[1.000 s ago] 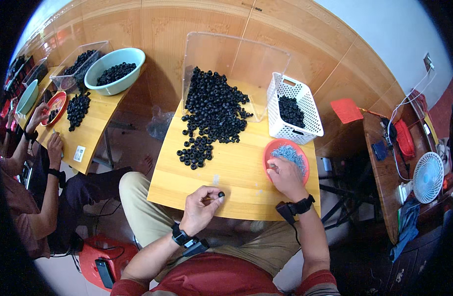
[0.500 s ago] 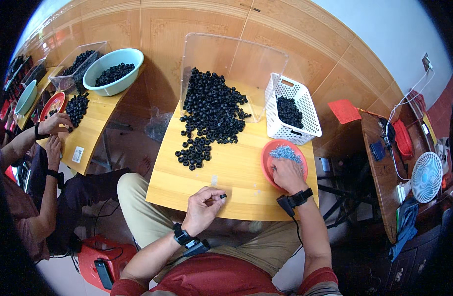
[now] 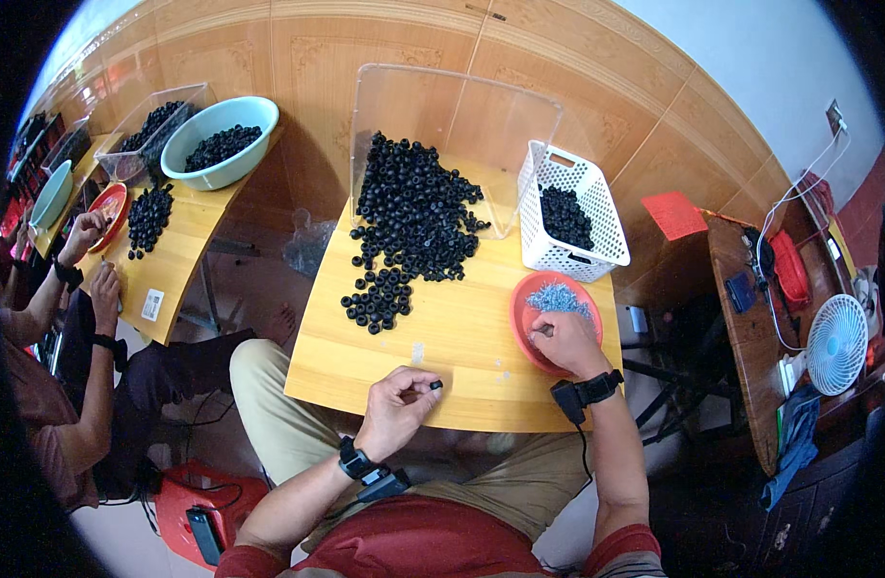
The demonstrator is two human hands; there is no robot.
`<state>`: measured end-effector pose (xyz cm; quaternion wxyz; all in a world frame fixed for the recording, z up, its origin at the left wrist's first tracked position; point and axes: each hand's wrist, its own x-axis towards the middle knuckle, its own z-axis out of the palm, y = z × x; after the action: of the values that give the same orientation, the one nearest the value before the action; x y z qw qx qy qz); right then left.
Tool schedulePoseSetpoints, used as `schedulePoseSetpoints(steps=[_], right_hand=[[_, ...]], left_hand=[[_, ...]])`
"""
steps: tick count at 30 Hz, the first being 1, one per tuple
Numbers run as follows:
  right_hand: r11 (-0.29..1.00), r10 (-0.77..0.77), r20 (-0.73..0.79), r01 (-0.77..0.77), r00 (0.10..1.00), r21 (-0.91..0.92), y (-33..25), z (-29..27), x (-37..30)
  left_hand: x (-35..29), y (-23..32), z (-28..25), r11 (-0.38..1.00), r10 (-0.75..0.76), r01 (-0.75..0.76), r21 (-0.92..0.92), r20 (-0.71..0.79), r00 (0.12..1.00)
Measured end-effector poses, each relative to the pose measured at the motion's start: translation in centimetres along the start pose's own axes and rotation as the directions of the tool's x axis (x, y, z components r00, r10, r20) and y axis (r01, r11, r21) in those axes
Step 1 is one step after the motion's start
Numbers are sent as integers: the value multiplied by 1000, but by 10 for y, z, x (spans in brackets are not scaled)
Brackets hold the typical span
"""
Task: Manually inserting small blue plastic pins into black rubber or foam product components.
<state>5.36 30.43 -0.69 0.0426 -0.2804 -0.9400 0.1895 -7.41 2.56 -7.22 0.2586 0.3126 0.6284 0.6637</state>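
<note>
Black ring (image 3: 435, 385) pinched at left hand (image 3: 396, 408) fingertips, above table (image 3: 452, 337).

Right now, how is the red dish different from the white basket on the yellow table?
The red dish is round, shallow and solid; the white basket is boxy, taller, with holes all over its walls. The dish holds small grey bits, the basket holds black rings. The right hand rests in the dish; no hand touches the basket. Both stand on the table, at its right side.
</note>
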Motion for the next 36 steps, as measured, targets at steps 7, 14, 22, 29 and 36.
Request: schedulePoseSetpoints(steps=[7,14,22,29,36], right_hand=[[932,-101,-133,47,986,-359,-5,10,11],[928,-86,-94,46,992,-369,5,20,16],[996,-77,-4,76,997,-56,-8,-4,6],[980,-23,54,33,998,-195,-10,2,7],[990,-67,2,67,998,-121,-2,7,7]], left_hand=[[0,-8,2,1000,-13,13,-13,-8,1000],[-1,-5,2,998,-27,27,-51,4,1000],[-1,-2,0,999,-31,31,-17,8,999],[0,-3,2,999,-23,23,-39,1,1000],[-1,0,1,998,-43,43,-45,3,999]])
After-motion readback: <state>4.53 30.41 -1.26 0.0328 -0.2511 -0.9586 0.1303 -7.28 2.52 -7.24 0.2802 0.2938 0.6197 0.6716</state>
